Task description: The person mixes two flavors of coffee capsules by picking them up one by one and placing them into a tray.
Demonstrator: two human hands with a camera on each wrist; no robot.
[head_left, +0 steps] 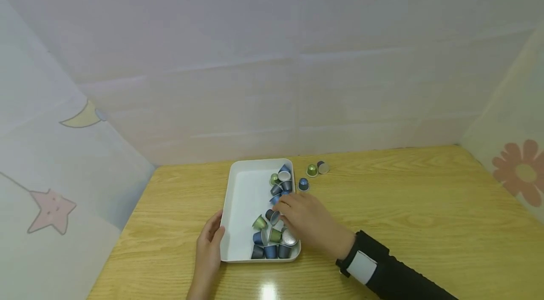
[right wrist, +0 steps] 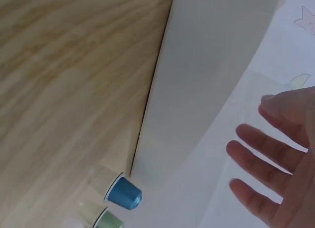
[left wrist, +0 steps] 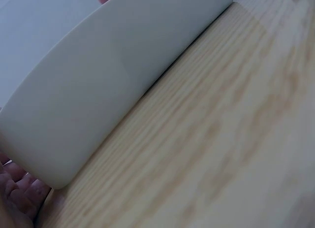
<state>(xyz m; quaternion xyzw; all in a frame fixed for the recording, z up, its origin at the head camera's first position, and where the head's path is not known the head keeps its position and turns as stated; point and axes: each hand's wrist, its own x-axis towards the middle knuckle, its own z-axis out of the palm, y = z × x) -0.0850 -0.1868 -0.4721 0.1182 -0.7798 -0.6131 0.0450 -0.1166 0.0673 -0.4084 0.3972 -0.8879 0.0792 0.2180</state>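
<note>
A white rectangular tray (head_left: 242, 196) lies on the wooden table, with several coffee capsules in blue, green and dark tones along its right side. At the tray's left wall, my left hand (head_left: 209, 243) holds the edge, thumb by the rim; the left wrist view shows only part of its fingers, by the tray corner. My right hand (head_left: 308, 217) is over the right rim, above the capsules. In the right wrist view its fingers (right wrist: 261, 164) are spread and slightly bent, with nothing between them. A dark capsule (head_left: 272, 216) lies near its fingertips in the head view.
Beyond the tray's right wall stand a blue capsule (head_left: 303, 184) and a green capsule (head_left: 312, 170); another capsule (head_left: 323, 167) lies on its side by them. The wooden table (head_left: 403, 196) ends at a pale cloth backdrop (head_left: 272, 101).
</note>
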